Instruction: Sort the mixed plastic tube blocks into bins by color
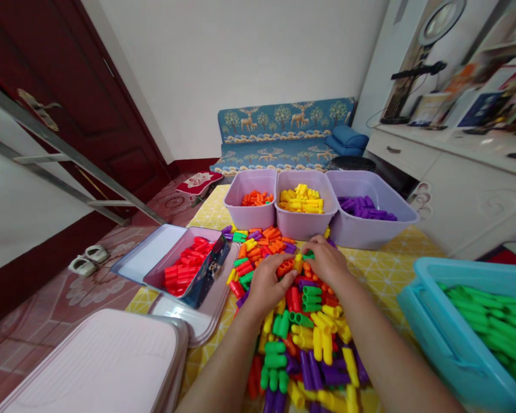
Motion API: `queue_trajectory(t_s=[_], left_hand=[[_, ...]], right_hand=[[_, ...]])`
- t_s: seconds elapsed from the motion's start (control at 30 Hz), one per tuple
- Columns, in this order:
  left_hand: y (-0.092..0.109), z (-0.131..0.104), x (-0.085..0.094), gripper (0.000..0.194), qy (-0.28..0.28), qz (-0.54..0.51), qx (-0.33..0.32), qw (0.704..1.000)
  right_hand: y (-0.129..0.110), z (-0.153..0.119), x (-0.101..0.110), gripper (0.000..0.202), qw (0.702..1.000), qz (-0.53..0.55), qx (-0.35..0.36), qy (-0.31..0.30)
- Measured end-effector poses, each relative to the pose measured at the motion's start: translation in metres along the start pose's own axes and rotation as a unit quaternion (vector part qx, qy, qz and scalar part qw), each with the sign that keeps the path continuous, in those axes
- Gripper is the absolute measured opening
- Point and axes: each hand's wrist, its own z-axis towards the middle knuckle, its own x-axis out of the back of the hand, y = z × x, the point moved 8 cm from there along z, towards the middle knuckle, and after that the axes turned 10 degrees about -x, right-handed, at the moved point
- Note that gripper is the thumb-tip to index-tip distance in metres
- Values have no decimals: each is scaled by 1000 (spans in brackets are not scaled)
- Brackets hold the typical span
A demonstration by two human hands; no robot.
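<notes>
Loose plastic tube-shaped toy pieces in red, orange, yellow, green and purple are heaped on the table between my arms. My left hand reaches into the pile with thumb and index finger curled around an orange piece. Close to its right, my right hand has its fingers bent down on a green piece, its fingertips partly hidden. A yellow piece lies between the two hands.
Lilac bins hold orange, yellow and purple pieces behind the pile. An open case of red pieces sits left. Right stands a turquoise bin of green pieces. Pale lids lie front left on the yellow cloth.
</notes>
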Motion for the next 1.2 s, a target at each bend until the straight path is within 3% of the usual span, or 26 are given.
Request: queue_trajectory(t_s=[0.2, 0.33, 0.47, 0.57, 0.67, 0.77, 0.87, 0.97, 1.1, 1.2], left_hand=[[-2, -1, 0, 31, 5, -3, 3, 1000], [-2, -1, -1, 30, 2, -2, 3, 1000], [-3, -1, -1, 30, 2, -2, 1, 1000], [-4, -1, -2, 30, 0, -8, 0, 1000], [-6, -2, -2, 31, -3, -1, 6, 1000], [-6, -2, -3, 31, -10, 3, 8, 1000], [-6, -2, -3, 30, -14, -2, 11, 1000], [-6, -2, -3, 30, -15, 0, 13, 1000], [-5, -1, -2, 30, -9, -3, 9, 1000], [-6, -2, -2, 30, -3, -11, 5, 1000]], right_hand=[[17, -12, 4, 48, 999, -13, -49, 16], [30, -15, 8, 21, 997, 47, -43, 50], [35, -22, 29, 21, 961, 242, -31, 131], [33, -33, 53, 27, 868, 459, -27, 188], [35, -50, 86, 29, 730, 620, -9, 287], [49, -70, 114, 23, 600, 695, 10, 397], [72, -77, 125, 16, 532, 730, -5, 428], [94, -76, 125, 35, 534, 739, -41, 408], [110, -78, 125, 58, 592, 691, -103, 401], [108, -79, 118, 54, 563, 710, -125, 405]])
